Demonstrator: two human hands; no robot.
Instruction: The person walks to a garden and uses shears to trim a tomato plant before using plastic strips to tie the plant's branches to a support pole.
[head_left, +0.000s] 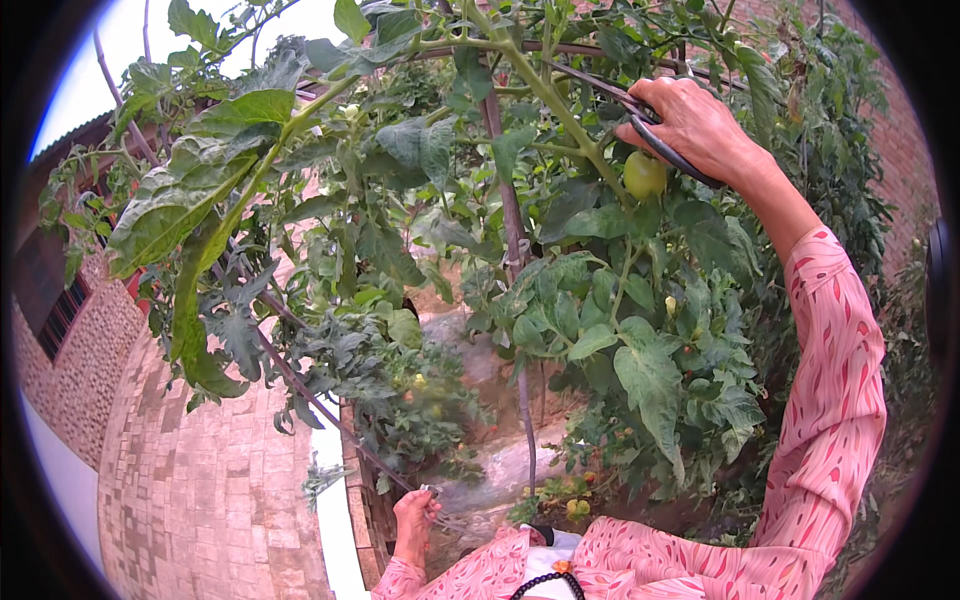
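My right hand (686, 131) is raised at the upper right and grips a pair of scissors (679, 157) with dark handles. Its blades point left, towards a thick tomato stem (555, 101); whether they touch it I cannot tell. Just below the handles hangs a green tomato (645, 176). Low in front of my body, my left hand (415, 521) has its fingers curled around a pale, thin strip (431, 491), partly hidden by the fingers. A thin slanting stake (330, 412) ends close to that hand.
An upright wooden stake (512, 217) stands among leafy tomato plants, with a tie around it. A leafy branch (247, 172) arches across the upper left. Paving (217, 465) and a white kerb (330, 480) run along the left. A brick wall (904, 150) rises at right.
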